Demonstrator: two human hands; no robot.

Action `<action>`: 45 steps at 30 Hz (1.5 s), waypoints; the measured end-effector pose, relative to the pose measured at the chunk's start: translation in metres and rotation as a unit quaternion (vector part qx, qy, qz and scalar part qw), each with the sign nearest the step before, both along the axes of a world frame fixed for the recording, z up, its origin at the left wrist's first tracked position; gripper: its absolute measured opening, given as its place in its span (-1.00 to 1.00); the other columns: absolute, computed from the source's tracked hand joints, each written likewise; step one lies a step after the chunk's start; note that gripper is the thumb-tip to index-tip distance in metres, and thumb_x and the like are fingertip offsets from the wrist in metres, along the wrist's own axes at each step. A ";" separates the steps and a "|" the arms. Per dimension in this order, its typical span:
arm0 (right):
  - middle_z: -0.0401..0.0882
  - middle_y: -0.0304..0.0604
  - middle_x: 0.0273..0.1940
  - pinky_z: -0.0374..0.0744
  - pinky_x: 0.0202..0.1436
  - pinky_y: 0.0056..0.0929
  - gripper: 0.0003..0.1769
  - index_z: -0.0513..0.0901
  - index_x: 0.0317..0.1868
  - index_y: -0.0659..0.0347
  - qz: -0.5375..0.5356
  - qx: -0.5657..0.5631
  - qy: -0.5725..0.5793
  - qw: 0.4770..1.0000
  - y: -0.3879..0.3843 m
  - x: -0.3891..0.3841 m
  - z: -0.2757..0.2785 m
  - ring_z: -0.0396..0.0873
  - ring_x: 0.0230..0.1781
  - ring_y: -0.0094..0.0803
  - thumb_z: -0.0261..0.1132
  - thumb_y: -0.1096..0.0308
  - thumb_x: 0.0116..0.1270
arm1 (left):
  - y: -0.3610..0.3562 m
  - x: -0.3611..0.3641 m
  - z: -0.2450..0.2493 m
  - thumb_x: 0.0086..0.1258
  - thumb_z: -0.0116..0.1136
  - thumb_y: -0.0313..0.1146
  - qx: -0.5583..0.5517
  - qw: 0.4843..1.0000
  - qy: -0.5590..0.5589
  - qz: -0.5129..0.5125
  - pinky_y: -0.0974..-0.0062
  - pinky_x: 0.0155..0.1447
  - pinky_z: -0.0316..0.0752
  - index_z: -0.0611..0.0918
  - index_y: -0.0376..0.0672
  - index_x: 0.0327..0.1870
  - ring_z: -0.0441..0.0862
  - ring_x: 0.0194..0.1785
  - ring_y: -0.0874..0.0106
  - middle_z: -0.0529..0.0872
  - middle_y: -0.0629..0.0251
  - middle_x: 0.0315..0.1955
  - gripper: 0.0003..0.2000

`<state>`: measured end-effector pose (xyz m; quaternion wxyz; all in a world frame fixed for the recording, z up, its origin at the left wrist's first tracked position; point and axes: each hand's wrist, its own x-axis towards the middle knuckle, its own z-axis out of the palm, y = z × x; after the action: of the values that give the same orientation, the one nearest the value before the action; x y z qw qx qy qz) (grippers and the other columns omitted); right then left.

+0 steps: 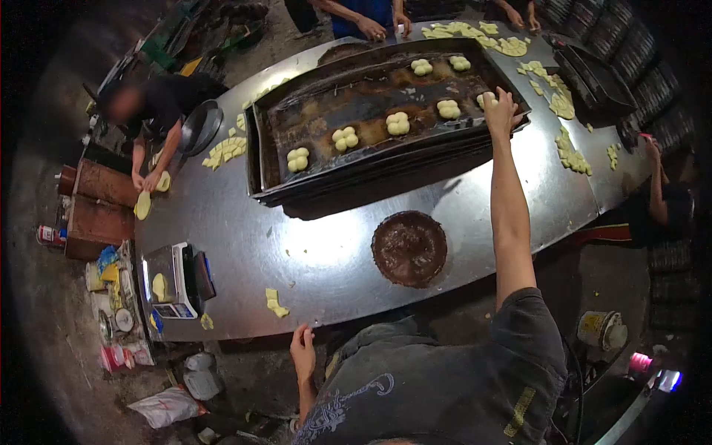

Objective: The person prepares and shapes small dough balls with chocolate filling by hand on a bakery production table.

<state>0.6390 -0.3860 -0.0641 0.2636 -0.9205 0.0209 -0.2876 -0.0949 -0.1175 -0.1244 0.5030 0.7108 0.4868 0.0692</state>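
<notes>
My right hand (502, 115) reaches out over the large dark baking tray (371, 167). Its fingers are around a pale dough cluster (486, 99) at the tray's right end; they cover part of it. More clusters of small dough balls stand in the tray, such as a dough cluster (397, 123) in the near row and another dough cluster (421, 67) in the far row. By the near table edge hangs my left hand (303, 354), holding nothing, fingers slightly apart. Closest to it on the table are a few flat dough pieces (276, 303).
A round brown bowl (409, 248) stands on the metal table (334, 271) before me. A scale (172, 278) with dough sits at the left. Cut dough pieces (571, 152) lie to the right. Co-workers' hands (148, 182) handle dough at the left; others work across the table.
</notes>
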 end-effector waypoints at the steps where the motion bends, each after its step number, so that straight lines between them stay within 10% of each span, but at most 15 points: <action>1: 0.55 0.03 0.30 0.01 0.51 0.34 -0.43 0.61 0.29 0.05 0.041 0.063 0.005 0.997 0.005 -0.018 0.012 0.38 0.42 -0.08 0.24 -0.08 0.41 | 0.002 -0.002 -0.003 0.63 0.06 -0.24 0.033 0.999 -0.004 -0.014 0.37 0.19 0.53 0.61 -0.33 0.25 0.66 0.07 0.33 0.73 0.09 0.02 -0.63; 7: 0.72 -0.01 0.00 0.58 0.12 -0.34 -0.68 0.69 0.10 0.22 0.280 0.249 0.007 0.927 0.067 -0.127 0.035 0.68 0.05 -0.20 0.26 0.22 0.51 | 0.054 0.010 -0.037 0.55 0.14 -0.27 0.110 0.993 -0.009 -0.041 0.22 0.30 0.46 0.53 -0.27 0.34 0.54 0.28 0.10 0.52 -0.02 0.27 -0.58; 11: 0.72 -0.13 -0.11 0.60 -0.02 -0.38 -0.73 0.69 0.05 0.26 0.448 0.330 0.170 0.813 0.136 -0.236 0.025 0.66 -0.07 -0.44 0.28 0.26 0.52 | 0.099 0.009 -0.065 0.54 0.14 -0.20 0.326 0.938 0.070 -0.099 0.10 0.38 0.37 0.51 -0.23 0.36 0.49 0.29 -0.05 0.44 -0.09 0.35 -0.54; 15: 0.69 -0.03 0.02 0.62 0.06 -0.31 -0.70 0.67 0.11 0.27 0.559 0.150 0.298 0.759 0.198 -0.369 -0.008 0.66 -0.01 -0.25 0.26 0.25 0.53 | 0.138 0.002 -0.074 0.52 0.14 -0.18 0.208 0.968 0.011 -0.141 0.11 0.40 0.35 0.57 -0.22 0.29 0.51 0.27 -0.03 0.56 -0.09 0.23 -0.57; 20: 0.67 0.08 0.11 0.59 0.18 -0.20 -0.58 0.62 0.22 0.29 0.733 -0.067 0.483 0.474 0.261 -0.499 -0.076 0.65 0.10 -0.14 0.28 0.17 0.52 | 0.151 -0.019 -0.061 0.49 0.16 -0.25 0.183 0.953 -0.039 -0.240 0.13 0.32 0.41 0.65 -0.22 0.15 0.58 0.18 0.00 0.70 -0.01 0.04 -0.67; 22: 0.68 0.09 0.11 0.59 0.18 -0.20 -0.58 0.62 0.21 0.30 0.740 -0.081 0.484 0.461 0.292 -0.527 -0.097 0.65 0.10 -0.12 0.28 0.18 0.51 | 0.160 -0.028 -0.056 0.59 0.10 -0.18 0.130 0.961 -0.052 -0.239 0.20 0.31 0.45 0.62 -0.26 0.23 0.59 0.20 0.03 0.67 0.01 0.11 -0.62; 30: 0.64 0.01 0.02 0.52 0.14 -0.09 -0.71 0.70 0.02 0.23 0.691 -0.083 0.219 0.684 0.399 -0.589 -0.147 0.57 0.04 -0.03 0.21 0.48 0.32 | 0.206 -0.041 -0.065 0.51 0.12 -0.26 0.158 0.955 -0.088 -0.234 0.16 0.26 0.45 0.64 -0.26 0.16 0.62 0.14 0.02 0.69 0.03 0.05 -0.67; 34: 0.60 -0.06 -0.06 0.50 0.11 -0.09 -0.78 0.69 -0.13 0.23 0.777 -0.176 0.170 0.580 0.412 -0.595 -0.167 0.54 0.04 -0.05 0.22 0.49 0.22 | 0.207 -0.045 -0.068 0.43 0.18 -0.24 0.258 0.915 0.012 -0.309 -0.04 0.40 0.29 0.65 -0.18 0.17 0.53 0.27 0.05 0.64 0.17 0.19 -0.65; 41: 0.65 0.05 -0.23 0.61 -0.08 -0.16 -0.83 0.71 -0.14 0.29 0.565 -0.082 0.113 0.813 0.336 -0.463 -0.150 0.65 -0.17 -0.09 0.22 0.41 0.38 | 0.213 -0.054 -0.083 0.44 0.18 -0.15 0.269 0.915 0.036 -0.299 -0.31 0.47 0.03 0.69 -0.07 0.19 0.45 0.38 0.08 0.59 0.38 0.35 -0.62; 45: 0.70 -0.07 -0.12 0.63 -0.02 -0.41 -0.64 0.70 0.01 0.28 0.522 0.127 0.390 0.748 0.308 -0.477 -0.069 0.67 -0.07 -0.38 0.33 0.12 0.50 | 0.214 -0.009 -0.047 0.50 0.14 -0.06 0.107 0.964 -0.024 -0.242 0.06 0.47 0.25 0.72 -0.12 0.16 0.60 0.24 0.16 0.67 0.13 0.25 -0.61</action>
<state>0.1621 -0.0783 -0.1326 0.4558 -0.7784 -0.3253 0.2838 -0.1035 0.0963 -0.1714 0.4372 0.8555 0.2773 0.0143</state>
